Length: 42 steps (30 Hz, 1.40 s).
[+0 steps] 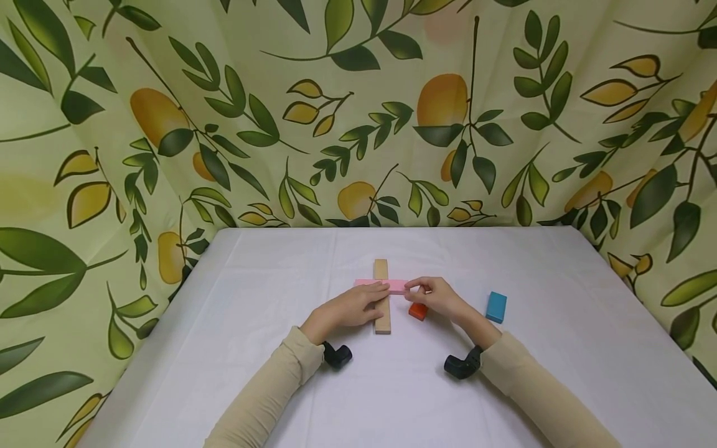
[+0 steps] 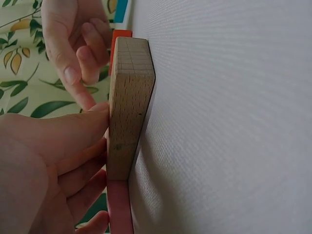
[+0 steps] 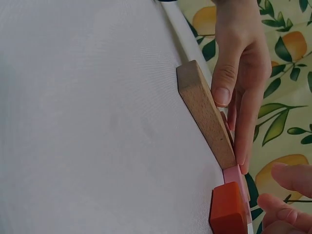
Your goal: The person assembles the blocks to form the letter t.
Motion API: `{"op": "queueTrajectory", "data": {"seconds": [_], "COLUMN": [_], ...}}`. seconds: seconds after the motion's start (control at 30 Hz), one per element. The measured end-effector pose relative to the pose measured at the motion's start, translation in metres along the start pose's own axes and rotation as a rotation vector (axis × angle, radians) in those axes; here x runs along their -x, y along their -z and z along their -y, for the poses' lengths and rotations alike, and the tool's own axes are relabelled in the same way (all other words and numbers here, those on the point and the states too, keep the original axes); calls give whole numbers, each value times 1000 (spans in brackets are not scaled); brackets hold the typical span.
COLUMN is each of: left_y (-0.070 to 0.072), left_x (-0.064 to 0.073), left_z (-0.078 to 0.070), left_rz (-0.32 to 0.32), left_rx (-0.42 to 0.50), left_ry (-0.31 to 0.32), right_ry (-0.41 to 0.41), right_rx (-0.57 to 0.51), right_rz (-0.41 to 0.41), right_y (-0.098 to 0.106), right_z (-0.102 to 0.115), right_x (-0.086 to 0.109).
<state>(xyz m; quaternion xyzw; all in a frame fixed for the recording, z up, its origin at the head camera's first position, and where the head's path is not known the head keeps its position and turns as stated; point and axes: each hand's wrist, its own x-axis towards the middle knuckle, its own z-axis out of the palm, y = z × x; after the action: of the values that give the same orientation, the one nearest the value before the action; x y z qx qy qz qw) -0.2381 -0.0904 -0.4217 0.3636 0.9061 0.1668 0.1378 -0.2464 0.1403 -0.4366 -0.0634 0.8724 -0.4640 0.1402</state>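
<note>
Natural wood (image 1: 383, 325) and pink blocks (image 1: 398, 287) lie on the white table in a cross shape, wood running front to back and pink across it. My left hand (image 1: 348, 306) rests over the left part of the cross, its fingertips touching the blocks near the middle. In the left wrist view, the thumb lies along the top edge of the front wooden part. My right hand (image 1: 439, 297) hovers with loosely bent fingers, fingertips right at the pink right end. Partly under that hand sits an orange-red block (image 1: 417, 312), set against the pink in the right wrist view.
A blue block (image 1: 496, 307) lies to the right of my right hand. Black wrist cameras (image 1: 462, 366) hang below both sleeves. Behind the far table edge hangs a curtain (image 1: 386, 155) printed with leaves and fruit.
</note>
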Motion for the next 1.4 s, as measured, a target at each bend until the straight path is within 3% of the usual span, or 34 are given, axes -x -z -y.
{"op": "queueTrajectory", "data": {"seconds": [1.4], "left_y": [0], "left_x": [0], "left_z": [1], "left_rz": [7], "left_rx": [16], "left_ry": [3], "right_ry": [8], "right_rx": [-1], "right_rz": [6], "right_y": [3], "right_z": [-21], "right_x": [30]}}
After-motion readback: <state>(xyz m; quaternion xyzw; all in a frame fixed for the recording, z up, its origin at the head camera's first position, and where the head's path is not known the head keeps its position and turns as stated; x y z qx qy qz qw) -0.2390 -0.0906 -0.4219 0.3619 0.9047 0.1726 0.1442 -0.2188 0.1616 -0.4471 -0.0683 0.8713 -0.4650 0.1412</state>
